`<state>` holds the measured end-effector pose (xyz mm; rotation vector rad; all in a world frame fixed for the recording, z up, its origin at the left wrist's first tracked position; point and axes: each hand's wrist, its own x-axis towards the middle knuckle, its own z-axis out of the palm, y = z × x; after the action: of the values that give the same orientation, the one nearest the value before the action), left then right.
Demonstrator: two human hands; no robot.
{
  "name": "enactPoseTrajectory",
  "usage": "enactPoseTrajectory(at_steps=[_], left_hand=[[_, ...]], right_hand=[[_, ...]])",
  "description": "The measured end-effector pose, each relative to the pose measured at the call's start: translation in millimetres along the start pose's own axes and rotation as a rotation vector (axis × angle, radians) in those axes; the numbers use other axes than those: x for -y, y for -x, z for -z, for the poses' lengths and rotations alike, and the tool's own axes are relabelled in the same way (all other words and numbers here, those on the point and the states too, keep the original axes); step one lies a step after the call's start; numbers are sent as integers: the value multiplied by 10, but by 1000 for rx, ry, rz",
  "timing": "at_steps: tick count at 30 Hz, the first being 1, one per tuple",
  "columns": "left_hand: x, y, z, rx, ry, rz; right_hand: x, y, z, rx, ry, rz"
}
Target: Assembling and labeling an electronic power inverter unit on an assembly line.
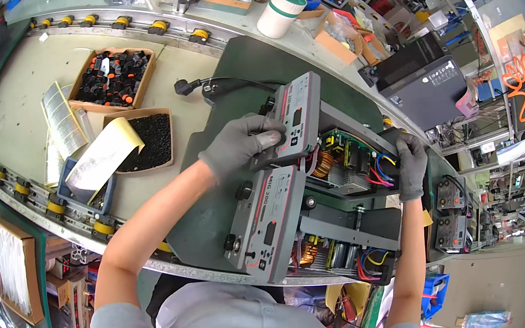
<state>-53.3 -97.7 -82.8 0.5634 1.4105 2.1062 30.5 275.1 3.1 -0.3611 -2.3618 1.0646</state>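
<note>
Two welding machines with open housings sit side by side on a dark green board. My left hand (pixel 242 144), in a grey glove, is closed on the grey front panel (pixel 299 114) of the farther machine, thumb along its face. At the back end of that machine, my gloved right hand (pixel 412 164) grips the frame edge; some fingertips are hidden. Between my hands, the circuit board with a copper coil (pixel 324 164) and coloured wires (pixel 383 169) lies exposed. The nearer welding machine (pixel 264 221) stands closest to my body, untouched. A black power plug (pixel 185 87) lies beyond my left hand.
Left of the board are a carton of black and orange parts (pixel 88 87), a carton of small black pieces (pixel 160 136) and yellowish label sheets (pixel 105 159). Roller rails (pixel 123 23) edge the bench. A white tub (pixel 281 13) stands on the far shelf.
</note>
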Motion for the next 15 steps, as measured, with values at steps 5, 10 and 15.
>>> enactPoseTrajectory(at_steps=[5,10,15], left_hand=[[-10,566,150,-78,615,-22],[-84,1137,212,-61,614,166],[-104,1338,95,-129,313,189]], right_hand=[[-28,-20,1,0,1,13],[-30,-16,18,39,-11,103],[-36,-6,43,42,3,81]])
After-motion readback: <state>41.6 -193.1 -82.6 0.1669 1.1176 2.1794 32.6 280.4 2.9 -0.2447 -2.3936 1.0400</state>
